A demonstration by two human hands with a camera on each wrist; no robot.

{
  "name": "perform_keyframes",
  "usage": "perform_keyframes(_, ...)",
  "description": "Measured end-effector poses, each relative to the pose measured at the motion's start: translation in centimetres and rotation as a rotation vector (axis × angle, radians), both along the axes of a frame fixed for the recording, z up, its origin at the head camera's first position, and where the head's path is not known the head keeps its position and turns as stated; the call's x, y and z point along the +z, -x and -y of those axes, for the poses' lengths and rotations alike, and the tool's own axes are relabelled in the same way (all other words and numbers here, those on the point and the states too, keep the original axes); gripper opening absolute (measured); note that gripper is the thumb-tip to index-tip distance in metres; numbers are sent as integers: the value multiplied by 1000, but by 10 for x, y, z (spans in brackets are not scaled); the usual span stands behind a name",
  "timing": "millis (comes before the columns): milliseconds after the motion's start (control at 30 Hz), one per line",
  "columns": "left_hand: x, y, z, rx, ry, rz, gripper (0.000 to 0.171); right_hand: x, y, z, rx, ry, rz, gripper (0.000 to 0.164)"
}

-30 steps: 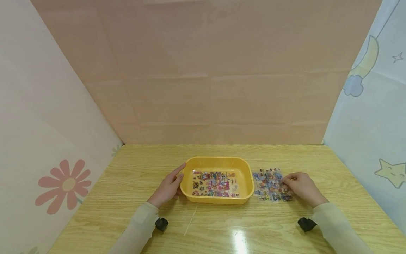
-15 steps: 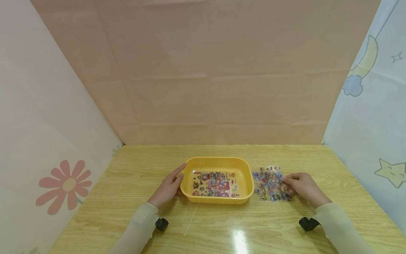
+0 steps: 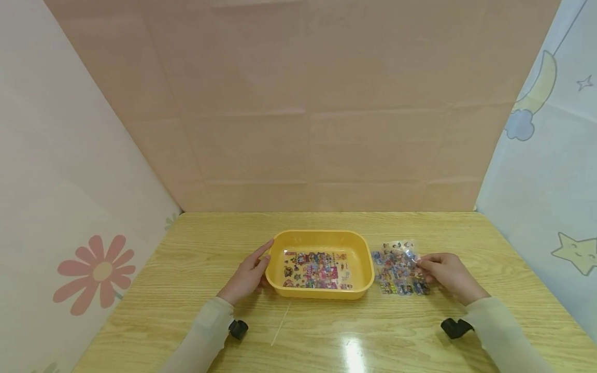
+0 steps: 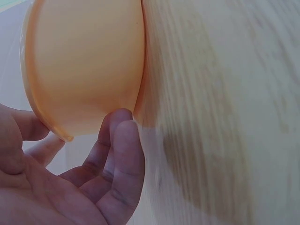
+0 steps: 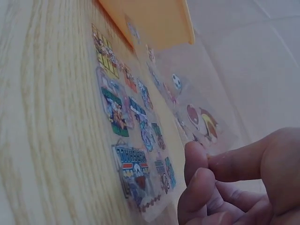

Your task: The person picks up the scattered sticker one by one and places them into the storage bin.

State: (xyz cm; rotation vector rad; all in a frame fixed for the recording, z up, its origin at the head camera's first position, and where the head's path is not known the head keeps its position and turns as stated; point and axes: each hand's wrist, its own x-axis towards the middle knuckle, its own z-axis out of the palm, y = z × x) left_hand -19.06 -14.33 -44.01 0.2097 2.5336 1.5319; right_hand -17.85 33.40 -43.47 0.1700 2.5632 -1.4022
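The right hand (image 3: 450, 274) pinches a clear sticker sheet (image 5: 201, 124) by its edge, thumb and forefinger closed together; the sheet tilts up over flat sticker sheets (image 5: 136, 140) on the wood-grain tabletop (image 3: 200, 259). The left hand (image 3: 248, 272) holds the left end of the yellow tray (image 3: 319, 295), its bent fingers (image 4: 129, 145) against the outer wall. The sheets lie just beside the tray's right end, leaving little room between; wider stretches of tabletop run from each hand to the side edges, and a narrower band from the tray to the beige backdrop (image 3: 303, 103). Only the head view shows a pink-printed sheet (image 3: 319, 272) inside the tray. The right wrist view reveals a football print on the tilted sheet; the left wrist view, the tray's base meeting the wood.
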Motion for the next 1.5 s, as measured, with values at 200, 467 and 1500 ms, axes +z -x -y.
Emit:
perform_keyframes(200,0,1,0,6,-6,5,47,3,0,0,22,43,2,42)
perform_keyframes(467,-1,1,0,7,-10,5,48,4,0,-1,5,56,5,41)
perform_keyframes(1500,-1,2,1,7,-10,12,47,19,-2,-6,-26,78,-43,52)
